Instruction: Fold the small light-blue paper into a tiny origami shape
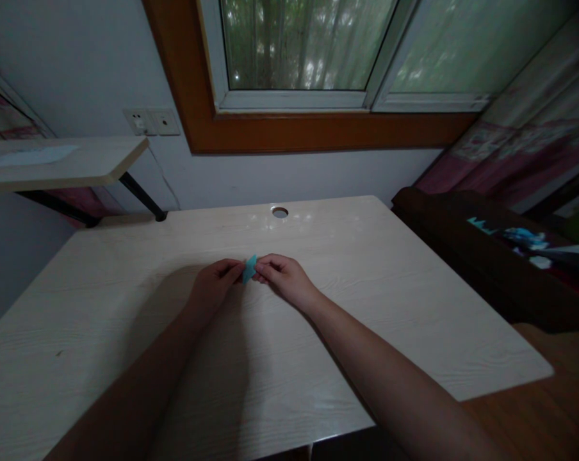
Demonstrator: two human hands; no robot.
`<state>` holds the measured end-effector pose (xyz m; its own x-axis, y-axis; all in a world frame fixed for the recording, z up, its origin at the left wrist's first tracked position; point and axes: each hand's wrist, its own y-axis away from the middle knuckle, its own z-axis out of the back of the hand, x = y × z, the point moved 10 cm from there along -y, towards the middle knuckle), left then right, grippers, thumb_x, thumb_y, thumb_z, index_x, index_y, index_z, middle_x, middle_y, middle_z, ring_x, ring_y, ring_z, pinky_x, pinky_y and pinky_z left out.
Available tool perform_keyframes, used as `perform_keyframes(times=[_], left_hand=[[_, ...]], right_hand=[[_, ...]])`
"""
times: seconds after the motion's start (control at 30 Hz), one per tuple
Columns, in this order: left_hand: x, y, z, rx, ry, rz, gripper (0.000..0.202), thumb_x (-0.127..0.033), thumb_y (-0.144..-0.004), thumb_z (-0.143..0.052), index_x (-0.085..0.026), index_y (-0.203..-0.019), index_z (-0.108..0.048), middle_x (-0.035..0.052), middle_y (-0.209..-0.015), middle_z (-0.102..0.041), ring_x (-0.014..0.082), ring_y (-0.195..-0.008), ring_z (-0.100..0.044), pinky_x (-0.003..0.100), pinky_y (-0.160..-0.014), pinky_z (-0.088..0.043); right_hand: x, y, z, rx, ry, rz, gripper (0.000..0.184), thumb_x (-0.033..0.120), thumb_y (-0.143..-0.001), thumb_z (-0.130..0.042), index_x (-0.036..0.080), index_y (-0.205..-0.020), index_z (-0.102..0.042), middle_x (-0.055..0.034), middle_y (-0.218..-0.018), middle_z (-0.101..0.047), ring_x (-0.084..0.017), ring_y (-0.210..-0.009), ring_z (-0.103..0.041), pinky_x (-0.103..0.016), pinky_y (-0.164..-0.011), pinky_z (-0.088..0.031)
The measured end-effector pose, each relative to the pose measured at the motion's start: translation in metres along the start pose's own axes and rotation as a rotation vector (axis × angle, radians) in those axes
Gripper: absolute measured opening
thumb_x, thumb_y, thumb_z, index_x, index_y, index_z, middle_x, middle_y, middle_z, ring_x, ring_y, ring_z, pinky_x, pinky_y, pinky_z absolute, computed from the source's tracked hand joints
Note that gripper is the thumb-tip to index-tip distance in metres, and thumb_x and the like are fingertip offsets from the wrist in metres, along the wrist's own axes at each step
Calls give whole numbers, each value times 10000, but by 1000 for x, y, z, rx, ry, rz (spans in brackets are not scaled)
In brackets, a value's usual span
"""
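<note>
1. Head view: turquoise paper-like piece (250, 269), just lower left of frame centre, long axis rising rightward.
2. Left hand (211, 282) has fingers pinched on its left side, right hand (289, 276) on its right; neither nearer.
3. Counter (366, 256) beneath.

Over the table (390, 307), you have the piece (250, 270) between your left hand (215, 283) and right hand (287, 276), touching both. Beyond it, near the table's far edge, is the hole (280, 212); past that, the wall (289, 171) with the window (299, 45). The shelf (92, 160) stands at the table's far left corner, sockets (151, 121) behind; a curtain (524, 115) hangs at your right
</note>
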<state>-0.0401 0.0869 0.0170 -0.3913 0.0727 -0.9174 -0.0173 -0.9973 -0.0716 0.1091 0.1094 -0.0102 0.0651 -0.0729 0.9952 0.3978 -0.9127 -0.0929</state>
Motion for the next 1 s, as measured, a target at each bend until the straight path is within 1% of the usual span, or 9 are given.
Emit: perform_keyframes(times=[0.17,0.3,0.53,0.67,0.8,0.9,1.0], left_hand=[[0,0,2,-12,-79,-20,297,-444,-857,-594,-200,-892,-759,27,-788,-746,175,-717,-662,268,-707,-515],[0,-1,0,-2,-107,-41,286,-435,-868,-583,-212,-906,-758,24,-827,-756,180,-750,-671,272,-729,-513],[-4,0,-3,12,-102,-65,286,-462,-843,-626,-212,-901,-752,25,-799,-749,173,-707,-652,253,-657,-496],[-2,1,-2,4,-72,-34,279,-466,-832,-642,-209,-872,-745,18,-779,-737,165,-696,-640,248,-649,-485],[2,0,2,-27,-28,3,275,-454,-832,-639,-199,-865,-739,16,-779,-725,159,-709,-635,245,-666,-481],[2,0,2,-18,2,2,273,-444,-834,-630,-194,-861,-735,18,-773,-720,157,-704,-631,245,-661,-481],[0,0,0,3,5,-4,277,-445,-840,-622,-193,-859,-736,20,-776,-725,157,-695,-633,246,-655,-481]], right_hand=[[-1,-1,0,-4,10,-5,267,455,-844,-664,194,-886,-701,-23,-773,-693,-128,-691,-610,-262,-662,-476],[0,-1,0,-6,14,-1,273,459,-848,-656,191,-885,-697,-25,-767,-690,-127,-681,-606,-261,-659,-476],[4,2,0,-7,69,-11,280,456,-860,-636,184,-882,-701,-36,-776,-699,-132,-682,-609,-262,-647,-473],[6,3,0,-20,40,-12,257,441,-850,-652,190,-877,-702,-36,-774,-699,-134,-678,-606,-264,-645,-471],[10,3,0,-32,32,34,221,400,-842,-669,194,-919,-688,-29,-802,-689,-132,-697,-603,-262,-655,-468],[16,4,1,-46,103,82,216,346,-797,-721,206,-956,-680,4,-764,-634,-117,-656,-556,-246,-624,-442],[22,6,-1,-41,176,113,230,334,-784,-738,218,-972,-675,23,-733,-587,-108,-622,-509,-237,-593,-416]])
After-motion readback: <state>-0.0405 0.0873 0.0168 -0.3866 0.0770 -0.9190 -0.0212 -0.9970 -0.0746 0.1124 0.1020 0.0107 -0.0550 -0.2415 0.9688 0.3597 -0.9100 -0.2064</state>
